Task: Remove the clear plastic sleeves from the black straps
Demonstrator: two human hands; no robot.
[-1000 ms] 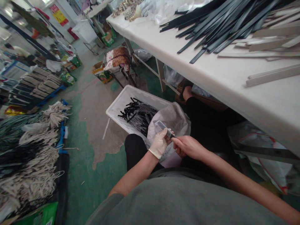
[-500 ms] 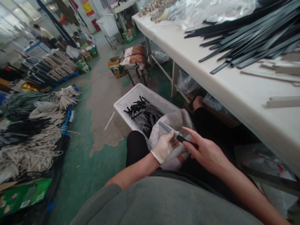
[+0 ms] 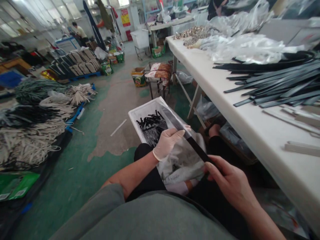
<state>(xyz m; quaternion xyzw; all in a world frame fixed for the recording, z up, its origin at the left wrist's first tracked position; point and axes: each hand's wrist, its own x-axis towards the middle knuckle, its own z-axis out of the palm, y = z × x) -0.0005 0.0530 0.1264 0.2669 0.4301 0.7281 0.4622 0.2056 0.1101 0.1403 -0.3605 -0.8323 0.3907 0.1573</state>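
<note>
**Work table** (image 3: 250, 126): white top, running along the person's right side. It carries most of the stock listed below.

**Floor** (image 3: 82, 186): painted green, worn to bare patches.

**Cord bundles** (image 3: 37, 133): cream, black and green, heaped on the floor to the person's left.

**Long dark strips** (image 3: 275, 86): a loose fan lying flat on the table top.

**Clear plastic bags** (image 3: 245, 46): crumpled on the table behind the long strips.

**White bin** (image 3: 143, 110): on the floor just ahead of the seated person's knees, open.

**Plastic bag** (image 3: 180, 160): translucent, slumped in the person's lap against the bin's near edge.

**Cushioned stool** (image 3: 158, 71): beyond the bin, beside the table leg.

**Short black pieces** (image 3: 152, 128): a tangle inside the bin.

**Metal fittings** (image 3: 192, 33): a small shiny heap at the table's far end.

**Right hand** (image 3: 230, 183): bare, fingers clamped on the lower end of the black strip.

**Left hand** (image 3: 167, 141): white glove, closed around the same strip further up. The two hands are apart along its length.

**Black strip** (image 3: 197, 150): held slanted over the lap bag. Its upper end reaches over the bin and looks sheathed in clear film.
</note>
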